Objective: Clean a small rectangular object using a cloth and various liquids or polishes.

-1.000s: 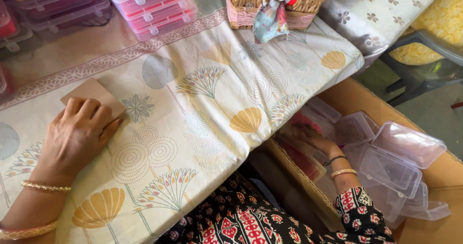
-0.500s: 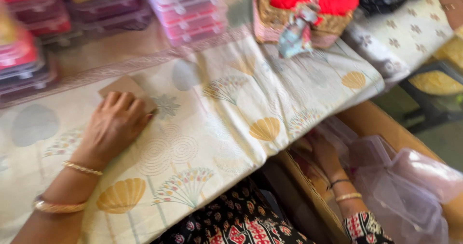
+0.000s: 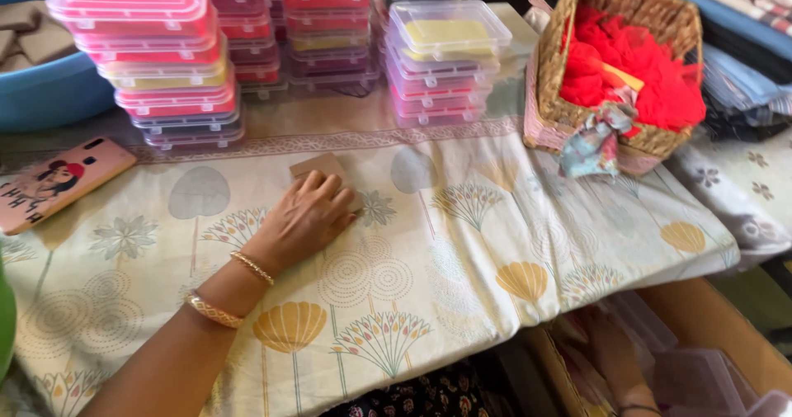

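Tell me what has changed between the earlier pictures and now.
The camera tipped up, bringing the stacked plastic boxes, the wicker basket and a phone into view. The right hand sits lower in the frame, still down in the cardboard box among clear containers. The left hand stays flat on the brown piece on the patterned cloth.

- A table draped in a cream cloth (image 3: 462, 244) printed with fans and flowers.
- The left hand (image 3: 301, 219) lies flat on it, fingers over a small tan card (image 3: 318, 167).
- Beyond the hand: stacks of clear lidded boxes (image 3: 165, 62).
- Far left of it: a pink phone (image 3: 54, 182).
- Right of it: a wicker basket (image 3: 553, 79).
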